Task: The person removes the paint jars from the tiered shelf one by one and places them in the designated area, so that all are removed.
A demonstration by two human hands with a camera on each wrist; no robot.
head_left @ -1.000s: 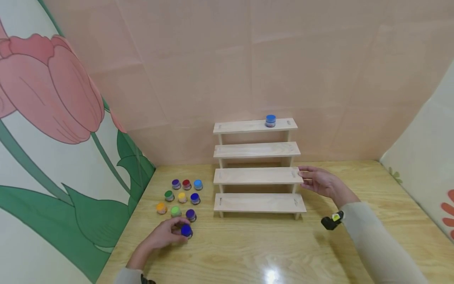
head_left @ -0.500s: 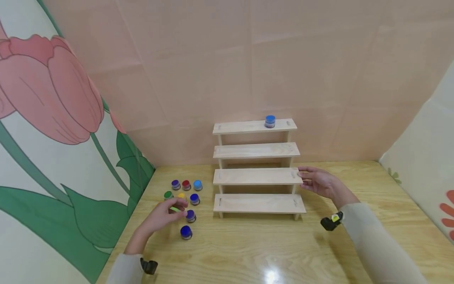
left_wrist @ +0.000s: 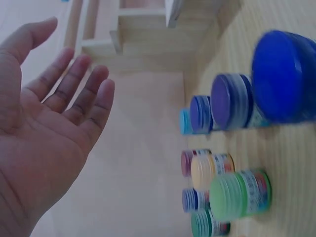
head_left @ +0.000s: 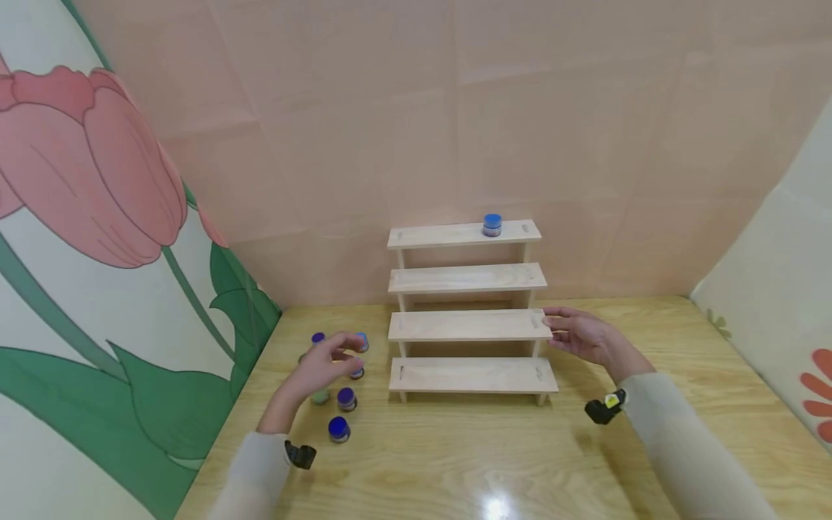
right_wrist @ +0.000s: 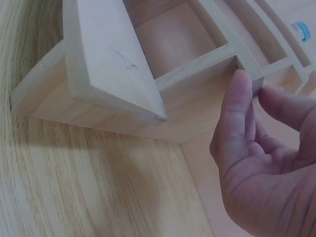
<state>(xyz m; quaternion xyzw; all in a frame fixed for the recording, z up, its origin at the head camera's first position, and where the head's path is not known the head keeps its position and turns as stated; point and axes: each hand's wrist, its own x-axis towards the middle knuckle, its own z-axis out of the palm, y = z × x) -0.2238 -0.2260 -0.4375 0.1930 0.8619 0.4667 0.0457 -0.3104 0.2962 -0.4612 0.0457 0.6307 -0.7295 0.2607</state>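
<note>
My left hand [head_left: 321, 368] hovers over the group of small paint jars at the left, holding nothing; its fingers are relaxed in the left wrist view. Nearest the front stand a dark blue jar [head_left: 339, 429] and a purple jar [head_left: 347, 399]. The hand hides some jars in the head view, but the left wrist view shows a light green jar [left_wrist: 239, 195], a yellow-orange jar [left_wrist: 210, 170] and a dark green jar [left_wrist: 210, 223]. My right hand [head_left: 585, 339] pinches the right end of a step of the wooden stepped rack [head_left: 468, 325], between thumb and fingers.
A blue jar [head_left: 492, 225] stands on the rack's top step, right of its middle. The rack rests on the wood-grain table [head_left: 442, 455], before a pink back wall [head_left: 351, 159]. A tulip-patterned panel [head_left: 123, 202] borders the left side.
My left hand has let go of the dark blue jar at the front and moved up and away, past the light green jar and over the farther jars. My right hand stays on the rack.
</note>
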